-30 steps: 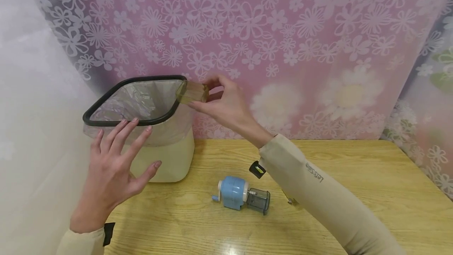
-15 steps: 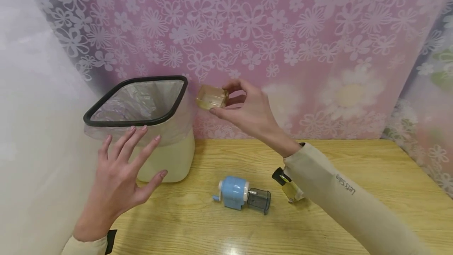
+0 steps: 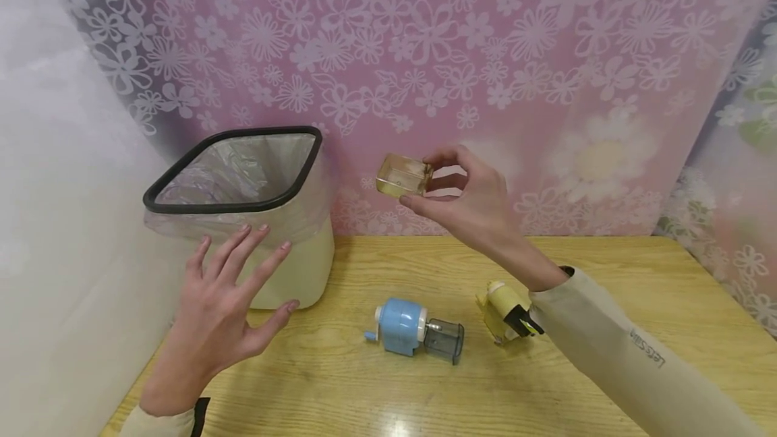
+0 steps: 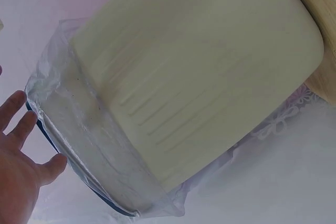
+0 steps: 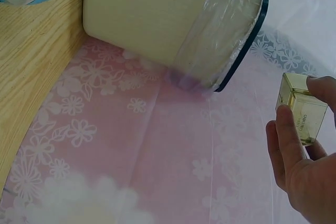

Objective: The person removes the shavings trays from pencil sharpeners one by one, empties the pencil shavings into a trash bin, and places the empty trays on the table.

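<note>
My right hand (image 3: 476,204) pinches a transparent yellow shavings drawer (image 3: 403,176) between thumb and fingers, raised above the table with its open side facing me. Seen by the right wrist camera, the same drawer (image 5: 311,121) has dark lettering on one face. To the right of the waste bin (image 3: 303,258), drawer and hand stay apart from its black rim. My left hand (image 3: 221,312) holds nothing, its fingers spread in front of the bin. A yellow pencil sharpener (image 3: 504,302) with a black crank lies below my right wrist, partly behind the sleeve.
A blue crank pencil sharpener (image 3: 400,326) lies mid-table, its grey see-through drawer (image 3: 444,340) sticking out to the right. A clear plastic bag (image 3: 237,160) lines the bin. Behind the wooden table (image 3: 376,396) hangs a pink flowered curtain (image 3: 419,39).
My right hand has carried the drawer from the bin's rim to the right, uncovering the yellow sharpener. My left hand has drifted slightly right and down, away from the rim.
</note>
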`<move>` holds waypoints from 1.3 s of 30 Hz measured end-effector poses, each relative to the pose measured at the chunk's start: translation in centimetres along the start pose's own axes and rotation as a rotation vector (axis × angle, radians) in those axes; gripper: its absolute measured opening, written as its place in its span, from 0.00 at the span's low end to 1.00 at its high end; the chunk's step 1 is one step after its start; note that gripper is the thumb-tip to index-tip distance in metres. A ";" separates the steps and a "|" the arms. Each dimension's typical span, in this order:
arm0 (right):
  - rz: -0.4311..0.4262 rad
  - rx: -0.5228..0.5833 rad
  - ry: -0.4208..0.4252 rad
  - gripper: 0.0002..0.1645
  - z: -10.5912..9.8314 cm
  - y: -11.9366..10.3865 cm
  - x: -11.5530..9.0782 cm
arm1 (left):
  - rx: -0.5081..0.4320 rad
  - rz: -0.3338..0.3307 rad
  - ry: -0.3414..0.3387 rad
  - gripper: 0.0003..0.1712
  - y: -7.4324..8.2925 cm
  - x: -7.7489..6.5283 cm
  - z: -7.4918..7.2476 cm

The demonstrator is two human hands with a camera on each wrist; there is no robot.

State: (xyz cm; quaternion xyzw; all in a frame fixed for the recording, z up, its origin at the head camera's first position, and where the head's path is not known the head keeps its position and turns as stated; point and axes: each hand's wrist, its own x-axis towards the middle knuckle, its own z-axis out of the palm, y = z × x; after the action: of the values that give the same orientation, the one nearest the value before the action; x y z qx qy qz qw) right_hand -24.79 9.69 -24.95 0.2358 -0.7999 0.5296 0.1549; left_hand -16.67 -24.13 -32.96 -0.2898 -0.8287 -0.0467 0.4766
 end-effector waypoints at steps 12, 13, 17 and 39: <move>0.014 0.062 0.004 0.31 -1.6 0.4 -1.6 | 0.004 0.022 -0.048 0.36 0.8 -0.1 0.3; 0.011 0.061 0.007 0.31 -1.7 0.4 -1.8 | 0.002 0.024 -0.054 0.36 0.9 -0.1 0.4; 0.008 0.062 0.014 0.30 -2.0 0.5 -2.3 | -0.007 0.034 -0.072 0.36 1.2 -0.2 0.7; 0.077 0.057 0.016 0.31 -3.7 2.2 -4.5 | -0.022 0.054 -0.136 0.37 2.2 -1.1 1.7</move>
State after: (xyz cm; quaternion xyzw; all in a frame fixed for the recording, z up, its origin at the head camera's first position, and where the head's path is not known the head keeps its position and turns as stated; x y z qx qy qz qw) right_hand -22.26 14.80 -27.44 0.2047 -0.7918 0.5597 0.1340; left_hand -16.44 -22.14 -35.20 -0.3199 -0.8505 -0.0230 0.4169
